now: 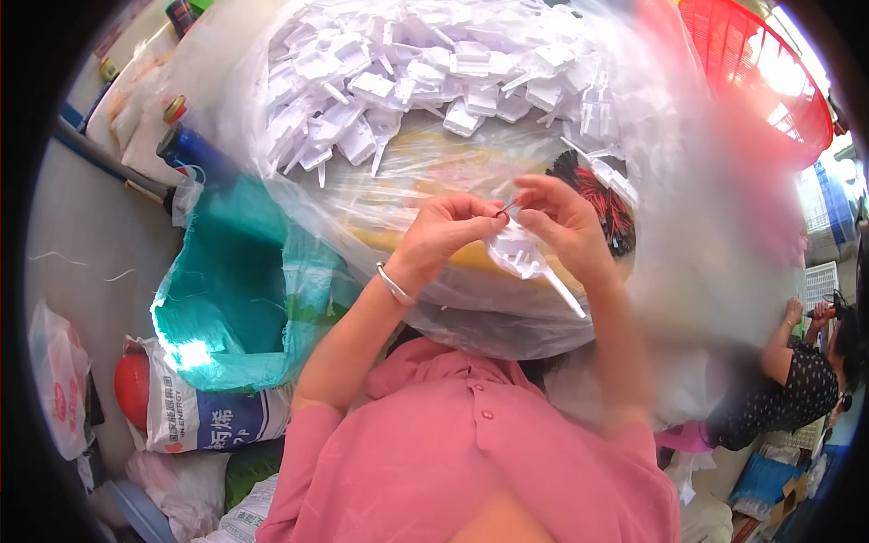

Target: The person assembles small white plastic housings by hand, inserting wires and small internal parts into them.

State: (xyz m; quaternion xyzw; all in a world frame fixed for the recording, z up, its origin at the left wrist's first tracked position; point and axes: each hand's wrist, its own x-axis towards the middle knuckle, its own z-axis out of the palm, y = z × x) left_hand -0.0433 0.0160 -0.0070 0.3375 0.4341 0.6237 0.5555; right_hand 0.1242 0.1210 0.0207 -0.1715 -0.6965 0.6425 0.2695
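Note:
My left hand, with a bracelet at its wrist, pinches a thin dark red wire between thumb and fingertips. Close beside it, my right hand has its thumb and fingers curled round the wire's other side. A white plastic part with a long thin stem hangs right under the fingertips, its stem slanting toward me. Whether the wire is fixed to this part is too small to tell. A bundle of red and black wires lies just beyond my right hand, and one white piece rests on it.
Clear plastic sheeting covers the work surface, with a heap of white plastic parts at its far side. A teal woven sack gapes open at left, near a blue can. A red basket stands far right; another person works beyond.

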